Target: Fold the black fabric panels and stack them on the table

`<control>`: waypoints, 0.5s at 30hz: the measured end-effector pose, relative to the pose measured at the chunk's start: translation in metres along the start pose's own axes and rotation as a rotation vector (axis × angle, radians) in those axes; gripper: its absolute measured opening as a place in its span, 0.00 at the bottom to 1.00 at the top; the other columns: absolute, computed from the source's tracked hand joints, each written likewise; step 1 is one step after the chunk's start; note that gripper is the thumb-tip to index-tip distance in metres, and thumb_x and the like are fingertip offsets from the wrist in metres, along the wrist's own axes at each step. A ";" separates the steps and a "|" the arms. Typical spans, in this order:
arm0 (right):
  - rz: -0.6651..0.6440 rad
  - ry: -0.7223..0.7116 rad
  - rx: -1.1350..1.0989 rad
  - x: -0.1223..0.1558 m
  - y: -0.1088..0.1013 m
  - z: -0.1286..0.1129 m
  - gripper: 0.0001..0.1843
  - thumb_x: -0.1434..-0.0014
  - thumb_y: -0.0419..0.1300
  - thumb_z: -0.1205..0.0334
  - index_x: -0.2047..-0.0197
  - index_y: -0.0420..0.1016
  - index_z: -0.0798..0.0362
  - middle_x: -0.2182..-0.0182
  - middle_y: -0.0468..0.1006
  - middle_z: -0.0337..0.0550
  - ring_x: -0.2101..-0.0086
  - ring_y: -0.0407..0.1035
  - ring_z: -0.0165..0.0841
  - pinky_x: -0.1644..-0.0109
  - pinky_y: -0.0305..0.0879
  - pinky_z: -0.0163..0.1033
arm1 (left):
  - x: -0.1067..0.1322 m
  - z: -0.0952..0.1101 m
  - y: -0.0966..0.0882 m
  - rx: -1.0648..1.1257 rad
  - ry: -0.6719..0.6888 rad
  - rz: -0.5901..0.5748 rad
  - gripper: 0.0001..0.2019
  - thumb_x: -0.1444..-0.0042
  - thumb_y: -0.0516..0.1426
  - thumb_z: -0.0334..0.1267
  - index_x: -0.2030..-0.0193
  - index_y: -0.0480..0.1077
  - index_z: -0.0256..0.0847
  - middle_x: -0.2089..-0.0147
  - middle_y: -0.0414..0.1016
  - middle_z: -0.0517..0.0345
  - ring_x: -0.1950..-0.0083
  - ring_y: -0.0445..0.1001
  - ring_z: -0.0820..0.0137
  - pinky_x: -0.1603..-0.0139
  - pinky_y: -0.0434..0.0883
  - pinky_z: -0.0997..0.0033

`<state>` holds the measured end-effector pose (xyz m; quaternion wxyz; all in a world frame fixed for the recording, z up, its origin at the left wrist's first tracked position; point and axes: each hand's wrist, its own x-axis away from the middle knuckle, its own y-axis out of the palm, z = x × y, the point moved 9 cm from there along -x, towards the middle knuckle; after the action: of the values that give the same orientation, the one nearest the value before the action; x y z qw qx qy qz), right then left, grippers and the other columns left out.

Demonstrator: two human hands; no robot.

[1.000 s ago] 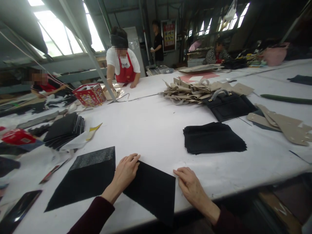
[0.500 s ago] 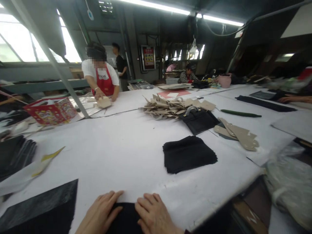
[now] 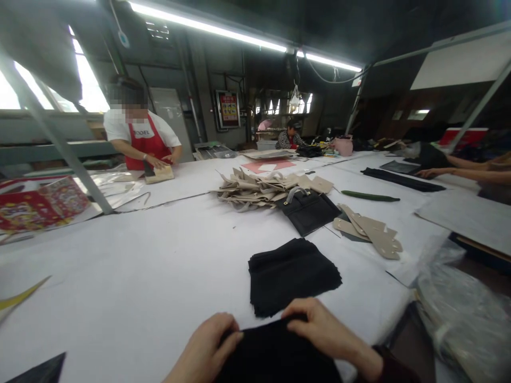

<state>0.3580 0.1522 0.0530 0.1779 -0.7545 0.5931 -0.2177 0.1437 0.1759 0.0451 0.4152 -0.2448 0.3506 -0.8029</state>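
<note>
Between my two hands is a piece of black fabric (image 3: 275, 354), its lower part cut off by the frame's bottom edge. My left hand (image 3: 213, 343) pinches its upper left corner between thumb and fingers. The upper right corner is pinched by my right hand (image 3: 319, 327). Just beyond them lies a stack of black fabric pieces (image 3: 293, 274) with uneven edges. Past that stack sits a black bag (image 3: 309, 213) with a grey handle, against a heap of beige pieces (image 3: 255, 189).
Beige straps (image 3: 371, 231) and a long green cucumber-like thing (image 3: 370, 196) lie at the right on the white table (image 3: 139, 276). Clear plastic wrap (image 3: 463, 314) bulges at the right edge. A person in a red apron (image 3: 146, 141) works across the table, near a slanting pole (image 3: 75, 154).
My hands have moved right with the black fabric, towards the stack, and now pinch its upper corners. The view has turned rightwards. The person across the table has shifted the beige piece.
</note>
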 end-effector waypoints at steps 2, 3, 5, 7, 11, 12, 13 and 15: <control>0.027 0.002 0.152 -0.023 -0.053 0.014 0.12 0.48 0.60 0.64 0.61 0.82 0.49 0.66 0.80 0.36 0.63 0.73 0.35 0.54 0.64 0.36 | -0.043 0.025 -0.003 0.048 0.106 0.156 0.09 0.38 0.52 0.40 0.67 0.69 0.42 0.53 0.75 0.52 0.50 0.72 0.63 0.48 0.67 0.66; 0.061 -0.001 0.229 -0.036 -0.077 0.021 0.12 0.47 0.59 0.64 0.60 0.81 0.49 0.66 0.80 0.37 0.64 0.73 0.35 0.55 0.65 0.37 | -0.065 0.034 -0.004 0.062 0.134 0.230 0.08 0.39 0.53 0.39 0.68 0.69 0.42 0.46 0.73 0.50 0.45 0.70 0.61 0.43 0.65 0.63; 0.151 -0.028 0.427 -0.065 -0.115 0.032 0.14 0.47 0.59 0.64 0.58 0.80 0.48 0.62 0.81 0.37 0.61 0.73 0.34 0.53 0.64 0.37 | -0.105 0.045 -0.005 0.062 0.132 0.344 0.07 0.40 0.55 0.36 0.70 0.69 0.41 0.39 0.67 0.48 0.38 0.66 0.59 0.38 0.61 0.58; 0.263 -0.028 0.588 -0.090 -0.140 0.041 0.15 0.47 0.59 0.66 0.56 0.80 0.49 0.59 0.80 0.41 0.57 0.72 0.37 0.50 0.63 0.39 | -0.139 0.046 -0.003 0.052 0.089 0.404 0.07 0.42 0.57 0.35 0.71 0.69 0.41 0.36 0.65 0.47 0.37 0.64 0.57 0.36 0.60 0.55; 0.431 -0.017 0.706 -0.122 -0.136 0.053 0.21 0.44 0.56 0.67 0.47 0.75 0.53 0.47 0.74 0.52 0.45 0.64 0.46 0.41 0.56 0.51 | -0.177 0.030 0.004 0.068 -0.029 0.409 0.07 0.45 0.59 0.32 0.73 0.68 0.39 0.37 0.66 0.43 0.39 0.67 0.55 0.38 0.61 0.53; 0.454 -0.033 0.718 -0.126 -0.126 0.055 0.23 0.42 0.55 0.66 0.44 0.73 0.53 0.44 0.71 0.52 0.42 0.61 0.46 0.40 0.54 0.53 | -0.179 0.026 0.004 0.073 -0.051 0.413 0.06 0.46 0.60 0.32 0.73 0.68 0.39 0.38 0.66 0.43 0.40 0.68 0.55 0.39 0.62 0.54; 0.475 -0.061 0.734 -0.127 -0.115 0.058 0.24 0.40 0.53 0.64 0.41 0.71 0.52 0.41 0.69 0.52 0.40 0.58 0.46 0.39 0.52 0.54 | -0.179 0.023 0.004 0.076 -0.069 0.423 0.05 0.46 0.60 0.32 0.71 0.68 0.39 0.39 0.67 0.44 0.41 0.68 0.56 0.40 0.63 0.56; 0.505 -0.164 0.781 -0.125 -0.089 0.064 0.24 0.36 0.48 0.60 0.39 0.69 0.51 0.39 0.67 0.50 0.38 0.55 0.46 0.37 0.50 0.55 | -0.173 0.019 0.002 0.073 -0.103 0.453 0.04 0.47 0.61 0.33 0.66 0.69 0.40 0.43 0.70 0.48 0.43 0.70 0.60 0.42 0.65 0.61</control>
<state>0.4403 0.2951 0.0318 0.5421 -0.4781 0.6156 -0.3140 0.2506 0.3132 0.0383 0.6108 -0.1855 0.3455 -0.6878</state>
